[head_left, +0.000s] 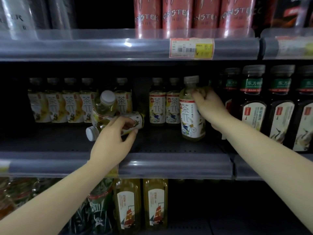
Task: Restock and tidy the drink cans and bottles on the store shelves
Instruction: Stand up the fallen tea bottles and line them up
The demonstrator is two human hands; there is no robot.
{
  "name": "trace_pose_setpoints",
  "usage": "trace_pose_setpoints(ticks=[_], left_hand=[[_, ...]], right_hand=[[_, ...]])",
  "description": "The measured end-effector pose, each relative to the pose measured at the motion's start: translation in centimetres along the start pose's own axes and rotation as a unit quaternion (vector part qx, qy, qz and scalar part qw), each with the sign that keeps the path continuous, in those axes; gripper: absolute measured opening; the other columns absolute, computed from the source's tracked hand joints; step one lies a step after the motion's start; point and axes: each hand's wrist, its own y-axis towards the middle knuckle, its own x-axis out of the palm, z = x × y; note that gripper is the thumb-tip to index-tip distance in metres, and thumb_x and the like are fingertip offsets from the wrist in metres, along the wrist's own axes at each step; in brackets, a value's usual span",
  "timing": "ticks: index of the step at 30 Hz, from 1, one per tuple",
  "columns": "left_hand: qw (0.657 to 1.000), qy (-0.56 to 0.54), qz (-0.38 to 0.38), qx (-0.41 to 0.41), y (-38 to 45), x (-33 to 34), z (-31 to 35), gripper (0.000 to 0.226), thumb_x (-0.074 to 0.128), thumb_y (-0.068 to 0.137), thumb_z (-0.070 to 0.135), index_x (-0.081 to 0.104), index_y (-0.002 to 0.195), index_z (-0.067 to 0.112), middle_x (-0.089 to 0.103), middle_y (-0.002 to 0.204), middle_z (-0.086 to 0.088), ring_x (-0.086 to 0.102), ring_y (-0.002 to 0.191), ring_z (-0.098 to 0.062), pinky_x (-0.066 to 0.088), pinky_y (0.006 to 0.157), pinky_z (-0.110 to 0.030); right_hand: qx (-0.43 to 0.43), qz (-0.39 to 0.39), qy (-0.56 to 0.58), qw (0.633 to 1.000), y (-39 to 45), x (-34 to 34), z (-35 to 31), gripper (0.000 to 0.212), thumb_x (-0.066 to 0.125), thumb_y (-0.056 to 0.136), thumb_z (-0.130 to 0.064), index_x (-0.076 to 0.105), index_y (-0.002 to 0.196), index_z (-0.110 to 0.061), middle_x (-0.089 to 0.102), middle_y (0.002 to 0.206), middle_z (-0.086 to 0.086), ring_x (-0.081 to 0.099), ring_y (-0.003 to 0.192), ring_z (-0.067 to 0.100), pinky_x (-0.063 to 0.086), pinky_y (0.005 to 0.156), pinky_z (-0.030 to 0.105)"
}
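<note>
Two tea bottles were in hand on the middle shelf (pixel 169 145). The upright tea bottle (pixel 191 109), white-labelled with a bicycle drawing, stood near the front of the shelf board, ahead of the back row. The right hand (pixel 210 106) gripped it from its right side, fingers curled round the shoulder just below the cap.

Further left, a toppled tea bottle (pixel 125 122) lay on its side, white cap pointing toward the front left. The left hand (pixel 113 141) held it from above, thumb and fingers wrapped over the body. A second loose bottle (pixel 105 104) leaned tilted just behind it, cap up and toward the viewer, touching the lying one.

Behind these, a back row of tea bottles (pixel 59 102) stood upright along the rear, with a gap behind the tilted pair. To the right stood dark bottles with green neck bands (pixel 252 102).

On the shelf above were red Monster cans (pixel 176 16) over a price tag (pixel 191 48). Below, yellow-drink bottles with ship labels (pixel 127 204) stood upright.
</note>
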Motion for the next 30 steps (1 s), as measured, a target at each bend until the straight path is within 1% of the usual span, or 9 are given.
trace_pose_setpoints(ticks=[3,6,7,9,10,15,20,26,30], left_hand=[[1.0,-0.002,-0.006,-0.006,0.0,-0.2,0.2,0.027,0.062,0.089,0.025,0.06,0.114,0.015,0.062,0.108,0.0,0.055,0.097,-0.009,0.041,0.077,-0.018],[0.999,-0.014,-0.016,-0.031,0.4,-0.4,0.1,0.028,0.064,0.088,0.023,0.06,0.115,0.016,0.06,0.111,0.0,0.051,0.1,-0.007,0.037,0.077,-0.009],[0.999,-0.016,-0.016,-0.044,0.6,-0.6,0.0,0.029,0.065,0.088,0.021,0.06,0.116,0.016,0.06,0.112,0.0,0.052,0.102,-0.009,0.04,0.08,-0.011],[0.997,-0.001,-0.014,-0.076,1.2,-1.3,-0.4,0.032,0.067,0.087,0.02,0.059,0.117,0.018,0.06,0.114,0.0,0.053,0.105,-0.013,0.045,0.089,-0.026],[0.996,0.008,-0.009,-0.085,1.4,-1.9,-0.6,0.033,0.067,0.086,0.02,0.058,0.117,0.019,0.059,0.112,0.003,0.053,0.103,-0.012,0.045,0.087,-0.029],[0.993,0.08,0.035,-0.081,2.4,-5.8,-3.8,0.04,0.074,0.08,0.023,0.059,0.117,0.019,0.058,0.105,0.006,0.051,0.096,-0.009,0.04,0.078,-0.026],[0.963,0.092,-0.089,-0.238,1.3,-5.3,-6.6,0.067,0.081,0.071,0.041,0.053,0.126,0.017,0.062,0.12,-0.006,0.058,0.106,-0.024,0.043,0.079,-0.03],[0.977,0.062,-0.04,-0.201,0.9,-4.8,-7.0,0.054,0.08,0.074,0.035,0.058,0.12,0.018,0.064,0.109,-0.002,0.051,0.089,-0.012,0.041,0.073,-0.025],[0.988,0.054,0.005,-0.146,0.1,-5.1,-6.0,0.041,0.08,0.074,0.033,0.062,0.109,0.022,0.059,0.09,0.011,0.053,0.08,-0.003,0.036,0.061,-0.009]], right_hand=[[0.008,0.005,-0.05,0.999,-0.1,-0.3,-0.5,0.046,0.052,0.093,-0.047,0.054,0.12,-0.01,0.058,0.102,-0.001,0.053,0.093,0.015,0.037,0.074,0.025],[0.024,-0.003,-0.06,0.998,0.0,-1.0,-0.4,0.04,0.046,0.097,-0.04,0.057,0.119,-0.009,0.062,0.11,0.008,0.057,0.101,0.023,0.037,0.079,0.027],[0.031,-0.007,-0.051,0.998,-0.1,-1.2,-0.4,0.039,0.044,0.097,-0.04,0.058,0.118,-0.01,0.061,0.11,0.008,0.056,0.1,0.022,0.037,0.079,0.028],[0.037,-0.016,-0.048,0.998,-0.2,-1.1,-0.4,0.038,0.042,0.098,-0.04,0.056,0.119,-0.011,0.058,0.106,0.006,0.053,0.097,0.021,0.037,0.08,0.029],[0.036,-0.017,-0.05,0.998,-0.2,-1.1,-0.4,0.038,0.041,0.099,-0.04,0.055,0.119,-0.011,0.057,0.104,0.005,0.052,0.095,0.02,0.037,0.079,0.029],[0.028,-0.013,-0.044,0.999,-0.4,-1.0,-0.2,0.04,0.041,0.099,-0.039,0.055,0.121,-0.009,0.059,0.106,0.008,0.052,0.095,0.02,0.036,0.078,0.028],[0.03,-0.006,-0.03,0.999,-0.4,-0.7,-0.2,0.04,0.041,0.098,-0.04,0.053,0.121,-0.009,0.058,0.104,0.007,0.052,0.095,0.021,0.038,0.08,0.03],[0.019,0.017,-0.03,0.999,-0.6,-0.4,0.0,0.036,0.041,0.099,-0.036,0.052,0.12,-0.01,0.053,0.102,0.003,0.048,0.094,0.018,0.033,0.08,0.028],[0.024,0.021,-0.028,0.999,-0.7,-0.3,-0.1,0.041,0.042,0.098,-0.037,0.051,0.123,-0.007,0.055,0.105,0.005,0.049,0.097,0.018,0.031,0.08,0.026]])
